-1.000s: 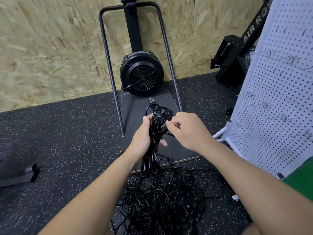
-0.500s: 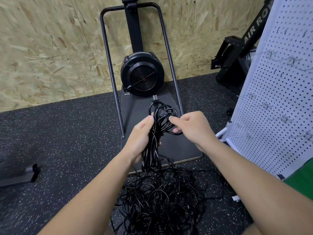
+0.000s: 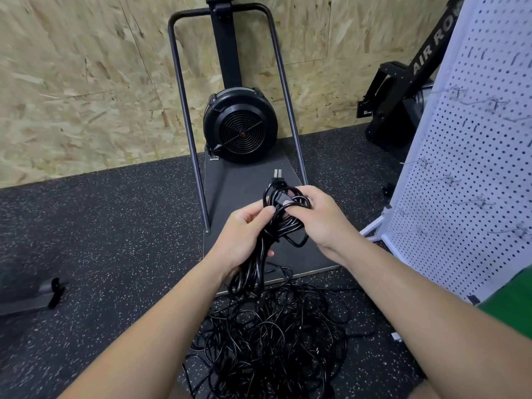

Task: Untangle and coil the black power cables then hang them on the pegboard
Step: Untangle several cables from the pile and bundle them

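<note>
Loose pile: a tangled heap of thin black power cables (image 3: pixel 267 335) is spread on the dark speckled rubber floor (image 3: pixel 100 240), nearest the viewer; strands rise from it into the hands.
Risk, snagging: if the held bundle is lifted or wound further, a knot is likely to be tightened, since its lower strands are seen running into the heap.
Risk, slipping: the loops may be spilled if either grip is eased before the wrap is secured.
Left hand (image 3: pixel 244 240): it is closed round the hanging black cable bundle (image 3: pixel 253 266), thumb uppermost, forearm reaching forward.
Right hand (image 3: pixel 319 220): its fingers are curled over the upper loops, a strand apparently being pinched; exact contact is hidden.
Plug (image 3: pixel 277 175): a two-pin end is seen jutting above the loops.
White perforated pegboard (image 3: pixel 475 182): it is stood to the right, well apart; nothing black is hung there yet.
</note>
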Demonstrator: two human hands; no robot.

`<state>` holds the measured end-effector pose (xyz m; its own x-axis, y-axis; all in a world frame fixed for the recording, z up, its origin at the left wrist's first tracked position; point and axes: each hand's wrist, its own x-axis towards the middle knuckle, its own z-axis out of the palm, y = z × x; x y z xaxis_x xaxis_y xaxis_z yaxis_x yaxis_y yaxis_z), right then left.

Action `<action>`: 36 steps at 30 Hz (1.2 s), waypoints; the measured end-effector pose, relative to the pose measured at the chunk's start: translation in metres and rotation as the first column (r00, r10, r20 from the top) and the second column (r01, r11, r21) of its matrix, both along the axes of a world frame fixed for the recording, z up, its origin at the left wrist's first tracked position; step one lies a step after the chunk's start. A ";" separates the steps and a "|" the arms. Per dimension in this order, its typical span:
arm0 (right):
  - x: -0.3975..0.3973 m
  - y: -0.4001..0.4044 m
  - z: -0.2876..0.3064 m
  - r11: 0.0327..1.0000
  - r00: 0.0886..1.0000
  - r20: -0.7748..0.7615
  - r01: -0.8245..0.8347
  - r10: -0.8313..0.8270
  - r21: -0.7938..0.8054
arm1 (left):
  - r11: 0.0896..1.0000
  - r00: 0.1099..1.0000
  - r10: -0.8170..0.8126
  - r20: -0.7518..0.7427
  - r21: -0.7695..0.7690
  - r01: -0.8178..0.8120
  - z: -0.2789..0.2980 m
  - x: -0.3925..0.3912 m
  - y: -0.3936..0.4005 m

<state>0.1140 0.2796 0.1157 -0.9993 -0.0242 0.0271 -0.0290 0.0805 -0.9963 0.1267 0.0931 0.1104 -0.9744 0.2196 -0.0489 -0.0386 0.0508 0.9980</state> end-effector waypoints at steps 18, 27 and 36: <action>-0.007 0.002 0.000 0.975 0.994 -0.083 0.083 -0.067 0.204 | 0.999 0.988 0.045 -0.147 0.027 -0.042 -0.009 -0.001 0.011; -0.008 0.001 0.004 0.860 0.978 -0.143 0.205 -0.155 0.467 | 0.999 0.985 0.042 -0.166 0.006 -0.042 -0.013 0.004 0.018; -0.007 0.005 0.000 0.839 0.978 -0.035 0.193 -0.204 0.509 | 0.987 0.962 -0.138 -0.234 -0.111 0.115 -0.013 0.007 0.019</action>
<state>0.1075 0.2841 0.1156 -0.9845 0.1694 0.0455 0.0614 0.5760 -0.8152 0.1340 0.1117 0.0970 -0.9247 0.3473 0.1562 0.2143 0.1353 0.9674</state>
